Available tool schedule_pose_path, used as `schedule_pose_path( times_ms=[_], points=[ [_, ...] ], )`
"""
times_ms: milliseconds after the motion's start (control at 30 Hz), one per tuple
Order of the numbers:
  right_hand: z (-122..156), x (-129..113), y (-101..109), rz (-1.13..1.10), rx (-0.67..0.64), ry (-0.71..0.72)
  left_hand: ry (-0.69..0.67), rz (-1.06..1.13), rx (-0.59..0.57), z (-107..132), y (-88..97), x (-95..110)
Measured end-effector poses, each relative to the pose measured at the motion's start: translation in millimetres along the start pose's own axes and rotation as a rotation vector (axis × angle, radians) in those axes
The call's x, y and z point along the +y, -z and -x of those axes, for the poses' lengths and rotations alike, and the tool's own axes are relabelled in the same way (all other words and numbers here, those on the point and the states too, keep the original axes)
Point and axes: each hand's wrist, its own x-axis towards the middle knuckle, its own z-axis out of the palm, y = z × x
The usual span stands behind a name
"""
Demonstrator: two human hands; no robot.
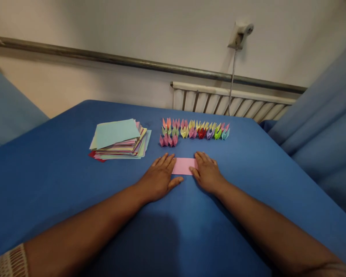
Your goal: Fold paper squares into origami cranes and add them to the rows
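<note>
A blue tabletop (60,188) reaches toward a pale wall (132,34) and a radiator (207,89) in the head view; a blue curtain (325,115) hangs at the right. Both forearms angle inward, palms down. The left hand (160,177) lies flat, its grip wide, fingers over the left end of the pink paper (181,166), thumb spread inward. The right hand (208,173) covers the other end, its grip spread too, thumb on the paper. Beyond stand rows of folded figures (202,133); a paper stack (118,134) sits forward of the left hand.
</note>
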Motion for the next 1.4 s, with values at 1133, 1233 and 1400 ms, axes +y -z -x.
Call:
schedule_pose_path(
  times_ms=[1133, 1233, 1400],
  points=[
    [-14, 15, 10, -0.158, 0.008, -0.046, 0.003, 0.134, 0.184, -7, -3.0, -21],
    [-14, 14, 9, -0.151, 0.015, -0.056, 0.01, 0.157, 0.19, -7, -2.7, -21],
    [-12, 11, 8, -0.211, 0.001, -0.016, 0.015, 0.177, 0.193, -6, -1.4, -20]
  ],
)
